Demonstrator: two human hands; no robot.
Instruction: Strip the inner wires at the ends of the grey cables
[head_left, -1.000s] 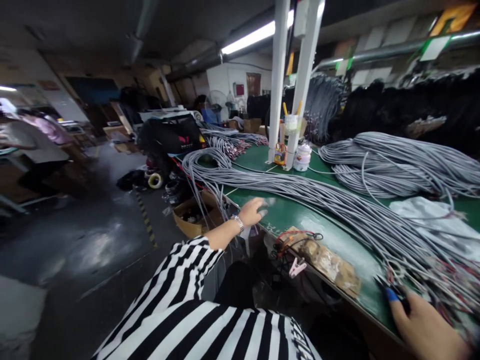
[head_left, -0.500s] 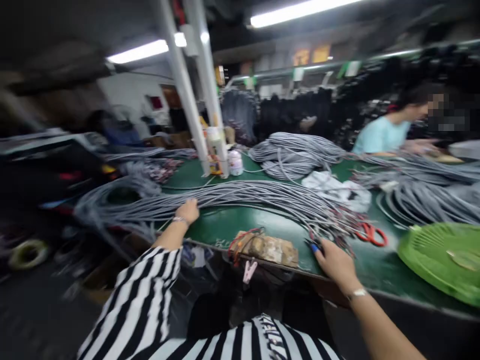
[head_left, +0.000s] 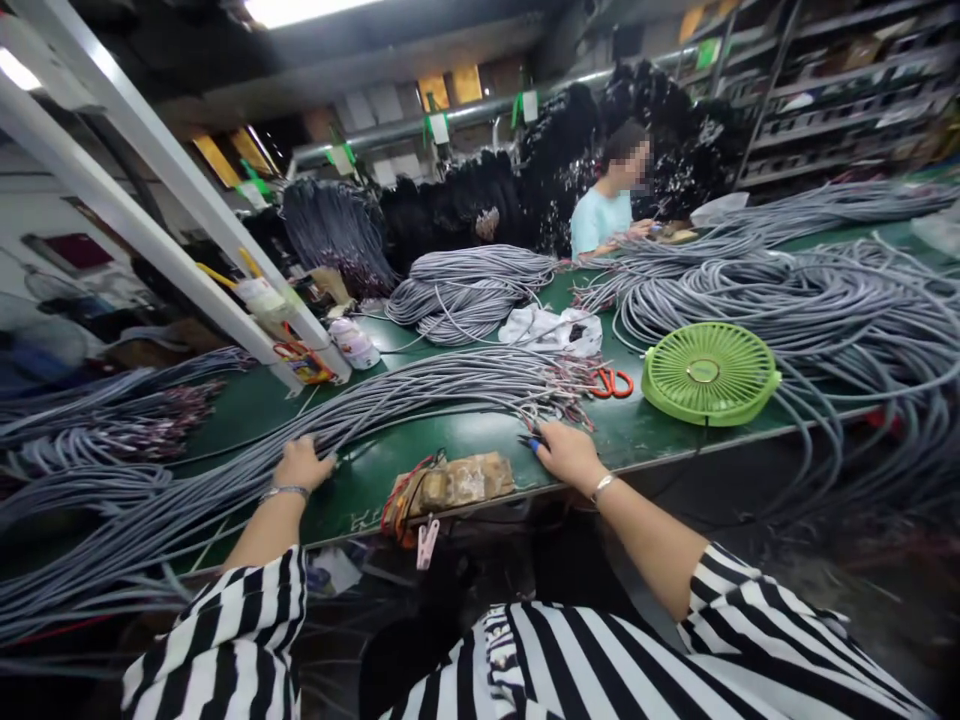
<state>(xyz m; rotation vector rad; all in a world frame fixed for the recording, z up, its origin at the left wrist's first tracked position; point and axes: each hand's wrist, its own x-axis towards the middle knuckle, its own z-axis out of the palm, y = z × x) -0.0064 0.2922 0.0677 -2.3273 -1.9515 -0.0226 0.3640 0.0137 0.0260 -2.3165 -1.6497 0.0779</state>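
Observation:
A long bundle of grey cables [head_left: 405, 385] runs across the green table, its stripped ends towards the right. My left hand [head_left: 301, 465] rests on the bundle's near edge, thumb spread from the fingers, which partly bend over the cables. Near the cable ends, my right hand [head_left: 566, 452] is closed round a small dark tool with a blue part [head_left: 534, 442]. Red-handled scissors [head_left: 613, 382] lie just beyond the cable ends. Between my hands, at the table's front edge, sits a worn wooden block [head_left: 469, 480] with red and black wires and a pink clip [head_left: 427, 543].
A green fan [head_left: 711, 372] stands at the right, beside large cable coils [head_left: 750, 290]. Behind the bundle are another coil [head_left: 472, 290], a white plastic bag [head_left: 551, 328], a jar [head_left: 354, 343] and metal posts. Across the table sits a person in light blue [head_left: 602, 215].
The view has swung to the right, bringing the whole fan and more coils into sight. My left hand's thumb now stands out from its fingers; my right hand still holds the tool.

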